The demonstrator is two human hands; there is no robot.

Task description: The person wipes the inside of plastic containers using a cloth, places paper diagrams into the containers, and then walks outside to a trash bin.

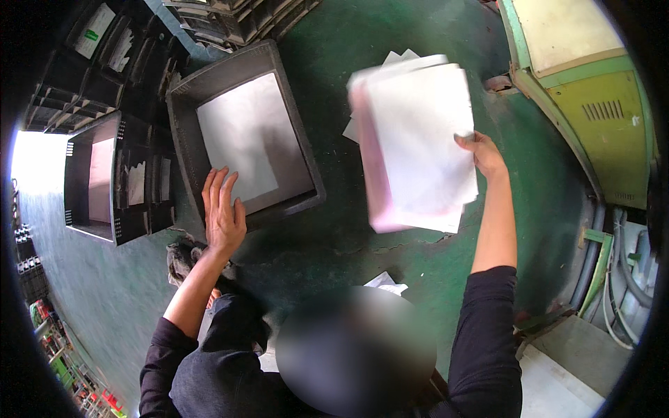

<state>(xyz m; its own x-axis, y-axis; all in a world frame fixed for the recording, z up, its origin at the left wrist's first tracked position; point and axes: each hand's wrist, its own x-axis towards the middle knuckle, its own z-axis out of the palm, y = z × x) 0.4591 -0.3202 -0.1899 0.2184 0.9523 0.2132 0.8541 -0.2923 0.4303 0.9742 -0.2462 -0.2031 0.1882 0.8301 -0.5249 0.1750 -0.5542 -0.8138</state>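
Note:
My right hand [482, 153] grips a stack of paper sheets [425, 132] by its right edge, the thumb lying on top. The sheets are white, with a pinkish edge along the left that is smeared by motion. Over the near left corner of a black plastic crate [315, 174] is my left hand [224, 212], its fingers stretched out and holding nothing. I cannot tell whether it touches the crate's rim. A white sheet [244, 132] lies flat on the crate's bottom, partly in shadow.
Stacked black crates [132, 63] stand at the left, and more crates [240, 17] at the top. A green and yellow machine cabinet [599, 111] is on the right, with hoses [620, 279] below it. A crumpled white paper [387, 283] lies on the green floor [313, 258].

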